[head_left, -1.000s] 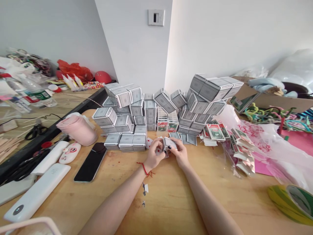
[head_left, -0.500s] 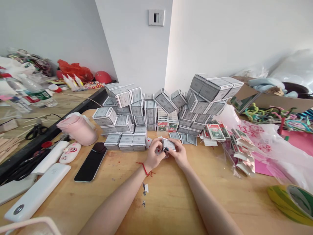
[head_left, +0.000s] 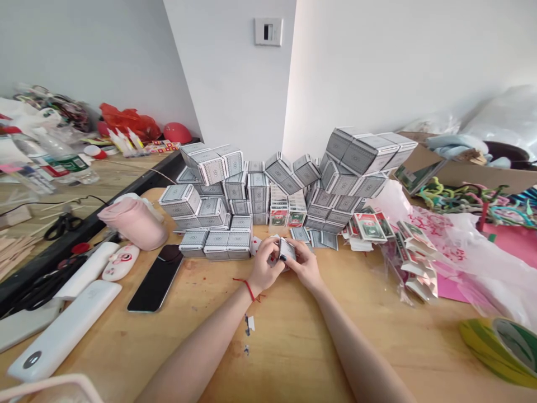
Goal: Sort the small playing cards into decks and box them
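Note:
Both of my hands meet at the middle of the wooden table (head_left: pixel 293 347), closed round one small grey-patterned card box (head_left: pixel 287 247). My left hand (head_left: pixel 263 267), with a red string at its wrist, grips the box's left end. My right hand (head_left: pixel 305 264) holds the right end, dark-nailed fingers on top. Just behind them rises a heap of the same grey card boxes (head_left: pixel 260 196), stacked against the wall corner. Loose cards lie on the table under my hands.
Left of the heap lie a pink pouch (head_left: pixel 133 221), a black phone (head_left: pixel 156 278), a white power bank (head_left: pixel 62 330) and scissors (head_left: pixel 61 224). To the right are flattened card boxes (head_left: pixel 413 257), plastic bags (head_left: pixel 482 252) and a yellow-green tape roll (head_left: pixel 503 347).
My hands have shifted slightly on the card box, the right hand's fingers closing further over its top. Nothing else has moved.

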`<act>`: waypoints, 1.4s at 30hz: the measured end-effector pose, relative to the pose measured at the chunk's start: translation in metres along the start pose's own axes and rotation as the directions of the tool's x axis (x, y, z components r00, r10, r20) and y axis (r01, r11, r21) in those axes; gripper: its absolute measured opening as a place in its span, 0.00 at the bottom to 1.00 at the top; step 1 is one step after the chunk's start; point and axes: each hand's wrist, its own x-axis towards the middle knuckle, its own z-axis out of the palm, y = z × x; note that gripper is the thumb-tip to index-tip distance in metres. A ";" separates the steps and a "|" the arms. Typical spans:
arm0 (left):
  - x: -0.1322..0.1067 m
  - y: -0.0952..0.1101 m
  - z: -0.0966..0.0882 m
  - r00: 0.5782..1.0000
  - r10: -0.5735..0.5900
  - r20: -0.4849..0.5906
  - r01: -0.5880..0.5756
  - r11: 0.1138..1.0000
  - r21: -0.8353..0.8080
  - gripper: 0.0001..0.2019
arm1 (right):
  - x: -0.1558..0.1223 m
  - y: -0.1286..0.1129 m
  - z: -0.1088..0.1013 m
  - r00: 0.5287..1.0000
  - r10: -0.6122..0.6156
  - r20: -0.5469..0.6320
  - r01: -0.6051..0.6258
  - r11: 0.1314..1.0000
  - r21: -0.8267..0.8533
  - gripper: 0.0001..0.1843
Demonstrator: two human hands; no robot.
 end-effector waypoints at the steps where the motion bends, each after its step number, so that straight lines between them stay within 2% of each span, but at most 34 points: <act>1: 0.000 0.001 0.000 1.000 0.007 0.002 -0.007 1.000 0.007 0.06 | -0.001 0.001 0.000 1.000 0.008 0.011 -0.008 1.000 -0.005 0.24; 6: 0.000 0.002 0.001 0.998 0.064 0.021 -0.066 0.992 0.104 0.06 | -0.003 0.004 0.000 0.999 0.025 0.022 -0.024 0.997 -0.070 0.26; 16: -0.001 -0.010 0.003 0.991 0.132 0.026 -0.134 0.934 0.333 0.08 | -0.002 -0.003 -0.002 0.995 -0.006 0.099 0.016 0.995 -0.100 0.23; 26: -0.001 -0.010 0.002 0.991 0.132 0.023 -0.132 0.928 0.349 0.09 | -0.002 -0.006 -0.003 0.989 0.016 0.147 -0.002 0.996 -0.092 0.23; 32: -0.002 -0.012 0.001 0.989 0.145 0.031 -0.146 0.917 0.370 0.07 | -0.002 -0.004 -0.002 0.982 0.031 0.186 -0.014 0.996 -0.090 0.24; 37: -0.003 -0.016 0.002 0.991 0.132 0.021 -0.129 0.904 0.409 0.03 | -0.001 0.004 0.000 0.985 0.043 0.167 -0.028 0.995 -0.095 0.22; 42: -0.004 -0.018 0.001 0.995 0.099 0.025 -0.099 0.871 0.482 0.10 | -0.001 0.011 0.003 0.990 0.043 0.132 -0.024 0.989 -0.145 0.22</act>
